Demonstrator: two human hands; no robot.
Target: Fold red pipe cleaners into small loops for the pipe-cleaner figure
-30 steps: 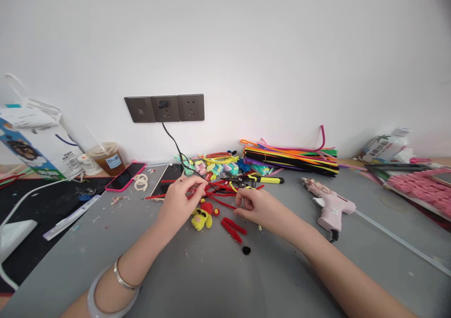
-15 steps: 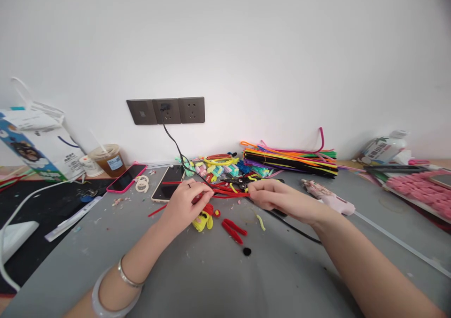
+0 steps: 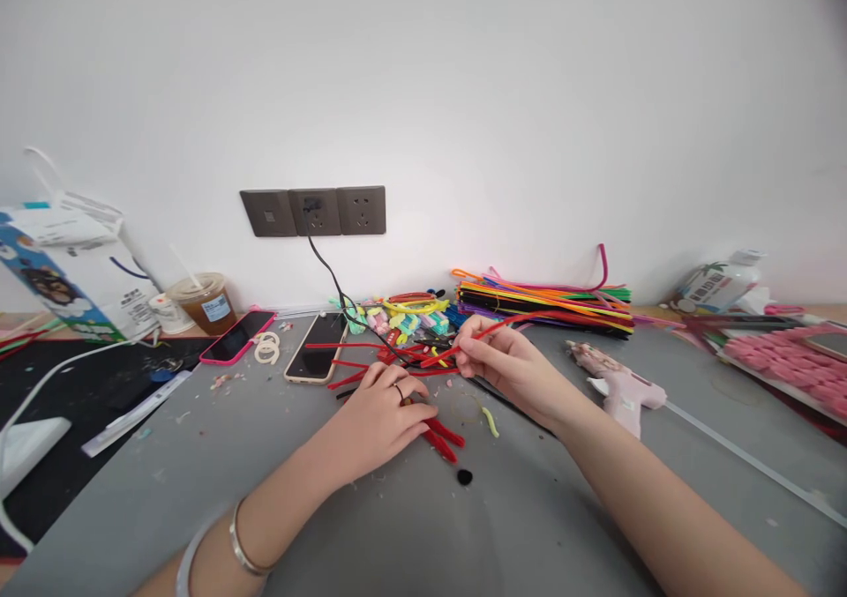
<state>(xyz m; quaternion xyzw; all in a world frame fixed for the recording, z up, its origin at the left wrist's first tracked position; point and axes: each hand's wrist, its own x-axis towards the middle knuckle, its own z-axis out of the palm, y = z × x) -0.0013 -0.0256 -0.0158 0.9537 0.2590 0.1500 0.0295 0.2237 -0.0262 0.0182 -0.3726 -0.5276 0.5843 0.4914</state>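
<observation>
Only the head view here, so that's what I'm going off.

Biggest change: the right hand [image 3: 506, 368] has come up with a long, thin, fuzzy red pipe-cleaner strand [image 3: 529, 315]. Half a second ago it was down at the red bits; now the strand sticks out past the hand on the right, angled up in front of the multicoloured bundle of fuzzy stems [image 3: 562, 304] by the wall. Thumb and index are pinched together on it, pretty clearly clamped.

The left hand [image 3: 387, 416] has dropped lower and flattened out, palm down near the grey tabletop [image 3: 397, 535]. It's now over the spot where the little yellow-and-red fuzzy figure was showing, so that's mostly covered. Its fingers are bent and a bit apart, right by the folded red fuzzy piece [image 3: 450, 431]. Can't tell if they've actually got hold of anything.

What I'd take from that: the strand looks picked out from the loose red stems [image 3: 357, 346], and the hands are now on separate jobs, right on the strand, left down at the small pieces. The small round black pompom [image 3: 465, 477] sits just beside the folded piece, untouched.
</observation>
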